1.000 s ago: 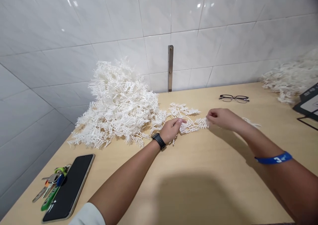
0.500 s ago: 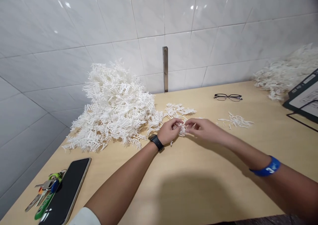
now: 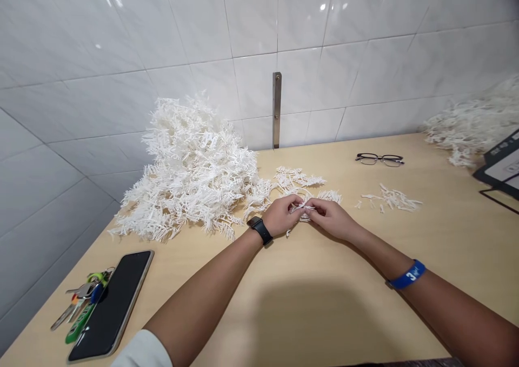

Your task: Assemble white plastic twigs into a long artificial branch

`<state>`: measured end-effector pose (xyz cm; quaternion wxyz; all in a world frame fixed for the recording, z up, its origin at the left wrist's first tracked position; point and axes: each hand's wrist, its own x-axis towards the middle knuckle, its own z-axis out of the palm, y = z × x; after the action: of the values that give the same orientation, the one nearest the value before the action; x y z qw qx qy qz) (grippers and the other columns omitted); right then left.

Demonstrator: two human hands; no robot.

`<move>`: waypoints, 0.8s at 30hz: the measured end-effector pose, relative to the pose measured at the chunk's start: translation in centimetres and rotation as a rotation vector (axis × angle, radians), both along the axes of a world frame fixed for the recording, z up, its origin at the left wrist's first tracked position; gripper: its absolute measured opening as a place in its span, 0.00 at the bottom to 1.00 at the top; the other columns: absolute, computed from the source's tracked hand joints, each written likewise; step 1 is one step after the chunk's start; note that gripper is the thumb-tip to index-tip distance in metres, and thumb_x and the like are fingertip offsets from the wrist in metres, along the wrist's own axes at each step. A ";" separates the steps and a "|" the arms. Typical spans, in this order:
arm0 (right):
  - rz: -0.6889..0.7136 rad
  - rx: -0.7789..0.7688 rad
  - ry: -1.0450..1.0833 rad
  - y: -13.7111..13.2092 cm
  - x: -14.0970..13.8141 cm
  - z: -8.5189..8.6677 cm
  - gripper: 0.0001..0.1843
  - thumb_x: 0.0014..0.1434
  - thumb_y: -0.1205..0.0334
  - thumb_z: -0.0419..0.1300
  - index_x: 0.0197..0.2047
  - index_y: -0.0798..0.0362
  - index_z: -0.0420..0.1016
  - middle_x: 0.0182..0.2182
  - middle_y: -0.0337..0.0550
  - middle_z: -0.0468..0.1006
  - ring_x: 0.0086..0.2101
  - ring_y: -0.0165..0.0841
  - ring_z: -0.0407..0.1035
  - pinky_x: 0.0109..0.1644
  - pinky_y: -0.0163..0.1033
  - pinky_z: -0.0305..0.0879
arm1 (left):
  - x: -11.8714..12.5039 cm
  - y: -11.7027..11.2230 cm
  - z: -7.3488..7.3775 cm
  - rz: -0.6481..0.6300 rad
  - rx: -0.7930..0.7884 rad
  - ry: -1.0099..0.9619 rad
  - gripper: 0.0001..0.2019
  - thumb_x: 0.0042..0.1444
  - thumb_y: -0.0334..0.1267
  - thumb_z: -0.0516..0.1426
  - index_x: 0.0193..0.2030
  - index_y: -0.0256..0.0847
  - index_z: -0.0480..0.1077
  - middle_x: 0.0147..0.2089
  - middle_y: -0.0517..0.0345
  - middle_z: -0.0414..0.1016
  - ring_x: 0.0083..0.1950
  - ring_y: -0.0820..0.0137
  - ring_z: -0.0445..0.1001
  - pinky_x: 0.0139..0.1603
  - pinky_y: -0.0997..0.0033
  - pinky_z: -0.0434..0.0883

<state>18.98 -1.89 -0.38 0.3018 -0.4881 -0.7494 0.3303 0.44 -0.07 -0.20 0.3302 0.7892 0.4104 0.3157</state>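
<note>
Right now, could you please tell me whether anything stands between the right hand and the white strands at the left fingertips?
Nothing visible does: the right hand has its fingertips at the white strands, beside the left hand. The glasses lie farther back.

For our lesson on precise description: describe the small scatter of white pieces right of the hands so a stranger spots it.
On the wooden table, find the glasses near the wall. Just nearer the viewer, to the right of the right hand, lies the small scatter of white pieces. Unlike the bulky left heap and right-edge heap, it is low and sparse.
</note>
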 end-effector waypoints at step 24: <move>0.211 0.037 -0.214 -0.3 1.4 1.2 0.18 0.63 0.54 0.51 0.24 0.54 0.65 0.21 0.36 0.64 0.25 0.29 0.57 0.29 0.34 0.50 | 0.1 -1.2 0.7 -0.163 0.203 0.351 0.14 0.63 0.42 0.49 0.30 0.40 0.70 0.29 0.58 0.71 0.30 0.71 0.65 0.30 0.72 0.55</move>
<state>20.43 -2.14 0.79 0.1927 -0.4334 -0.8304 0.2925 0.58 -1.27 0.54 0.1970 0.8918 0.3627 0.1852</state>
